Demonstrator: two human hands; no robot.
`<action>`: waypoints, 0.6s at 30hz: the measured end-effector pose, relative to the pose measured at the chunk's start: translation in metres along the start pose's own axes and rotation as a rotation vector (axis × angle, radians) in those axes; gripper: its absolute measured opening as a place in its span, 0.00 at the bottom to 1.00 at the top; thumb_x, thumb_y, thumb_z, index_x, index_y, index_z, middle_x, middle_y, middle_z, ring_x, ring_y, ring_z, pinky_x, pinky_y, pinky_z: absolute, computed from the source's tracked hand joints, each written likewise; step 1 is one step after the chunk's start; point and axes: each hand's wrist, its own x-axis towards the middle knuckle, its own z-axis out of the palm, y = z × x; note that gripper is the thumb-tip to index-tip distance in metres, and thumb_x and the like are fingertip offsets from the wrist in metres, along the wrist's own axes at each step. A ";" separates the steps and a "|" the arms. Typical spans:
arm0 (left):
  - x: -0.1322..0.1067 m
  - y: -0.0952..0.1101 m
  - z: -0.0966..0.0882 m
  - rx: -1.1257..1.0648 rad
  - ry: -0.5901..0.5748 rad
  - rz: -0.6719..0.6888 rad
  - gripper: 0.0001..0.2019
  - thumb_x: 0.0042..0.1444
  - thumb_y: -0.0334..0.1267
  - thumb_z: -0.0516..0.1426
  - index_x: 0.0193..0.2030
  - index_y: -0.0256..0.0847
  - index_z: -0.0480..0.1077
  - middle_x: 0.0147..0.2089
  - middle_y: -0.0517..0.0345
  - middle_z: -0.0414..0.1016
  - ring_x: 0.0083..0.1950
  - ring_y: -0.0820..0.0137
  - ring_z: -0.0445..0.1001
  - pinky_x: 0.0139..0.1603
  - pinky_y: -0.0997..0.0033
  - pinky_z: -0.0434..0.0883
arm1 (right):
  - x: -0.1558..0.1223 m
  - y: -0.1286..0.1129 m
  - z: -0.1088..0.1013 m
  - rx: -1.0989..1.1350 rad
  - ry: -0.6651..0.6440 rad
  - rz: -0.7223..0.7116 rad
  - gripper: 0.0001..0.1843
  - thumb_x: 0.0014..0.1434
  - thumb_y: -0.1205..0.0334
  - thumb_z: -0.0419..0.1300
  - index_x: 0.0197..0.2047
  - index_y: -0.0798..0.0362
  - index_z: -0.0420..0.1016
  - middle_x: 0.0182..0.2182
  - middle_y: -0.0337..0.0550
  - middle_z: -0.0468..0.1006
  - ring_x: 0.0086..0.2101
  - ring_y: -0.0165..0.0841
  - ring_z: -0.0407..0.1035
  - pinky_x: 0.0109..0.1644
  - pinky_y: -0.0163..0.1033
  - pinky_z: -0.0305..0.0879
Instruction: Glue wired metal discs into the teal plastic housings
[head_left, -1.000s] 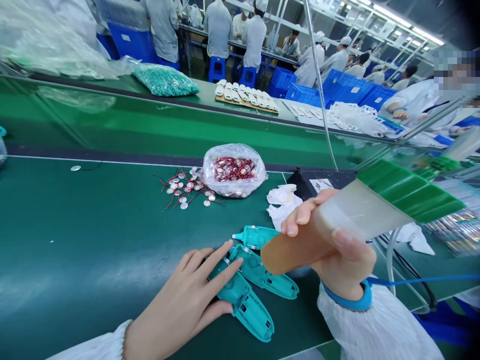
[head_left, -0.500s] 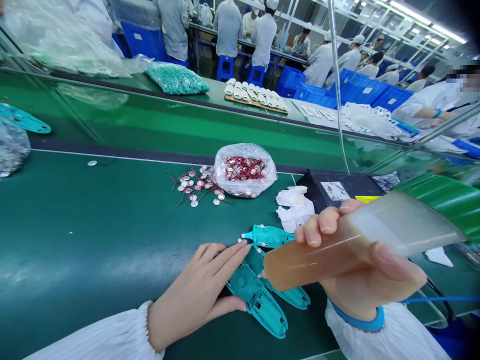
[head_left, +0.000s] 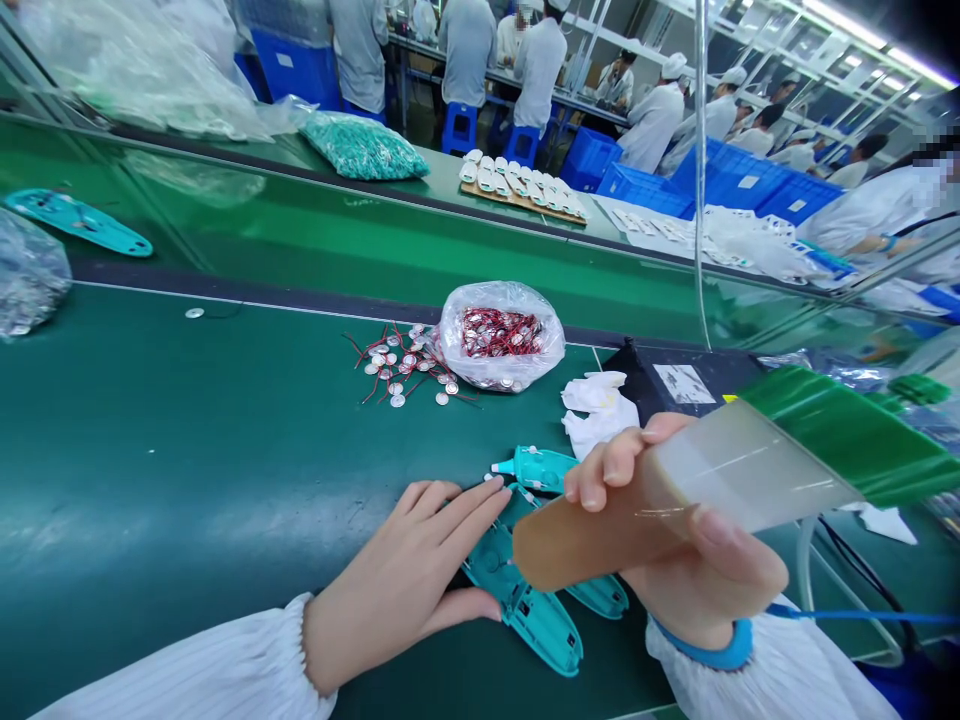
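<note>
My left hand (head_left: 397, 575) lies flat with fingers stretched, its fingertips at the upper ends of the teal plastic shell halves and its thumb beside the nearest one. That near shell half (head_left: 546, 628) has its hollow inside facing up. Partly behind it lies a second shell half (head_left: 604, 597), and farther back a third teal piece (head_left: 541, 468) with a white tip. My right hand (head_left: 705, 570) is wrapped around a translucent glue bottle (head_left: 585, 540) with brown liquid and a green end. The bottle is tilted down to the left over the shells; its tip is hidden.
A plastic bag (head_left: 502, 378) of small discs with red wires stands at the back, with loose wired discs (head_left: 397, 365) beside it. White crumpled tissue (head_left: 596, 415) and a black box (head_left: 667, 378) are behind my right hand. A teal shell (head_left: 82, 220) lies far left.
The bottle in my right hand has moved left and its green end has swung lower into view. My left hand stays on the shells. The whole view has shifted slightly.
</note>
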 end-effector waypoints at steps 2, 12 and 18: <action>0.000 0.000 0.000 -0.001 0.001 -0.001 0.36 0.57 0.57 0.49 0.68 0.45 0.46 0.65 0.51 0.62 0.51 0.59 0.65 0.50 0.59 0.62 | 0.000 0.001 -0.001 -0.012 -0.008 0.014 0.13 0.50 0.56 0.63 0.39 0.48 0.69 0.26 0.38 0.71 0.24 0.32 0.68 0.27 0.40 0.67; 0.000 0.002 0.000 -0.029 -0.015 -0.029 0.32 0.60 0.51 0.52 0.67 0.45 0.47 0.65 0.51 0.61 0.52 0.58 0.64 0.50 0.57 0.63 | 0.002 -0.003 0.002 -0.132 -0.134 0.029 0.14 0.53 0.53 0.62 0.41 0.46 0.67 0.28 0.38 0.69 0.25 0.35 0.68 0.29 0.43 0.67; 0.001 0.010 -0.002 -0.061 -0.049 -0.081 0.28 0.60 0.40 0.53 0.66 0.40 0.50 0.67 0.48 0.57 0.50 0.58 0.64 0.49 0.54 0.63 | 0.001 -0.002 0.009 -0.194 -0.226 -0.006 0.12 0.57 0.54 0.59 0.44 0.44 0.65 0.29 0.39 0.70 0.27 0.35 0.68 0.30 0.44 0.67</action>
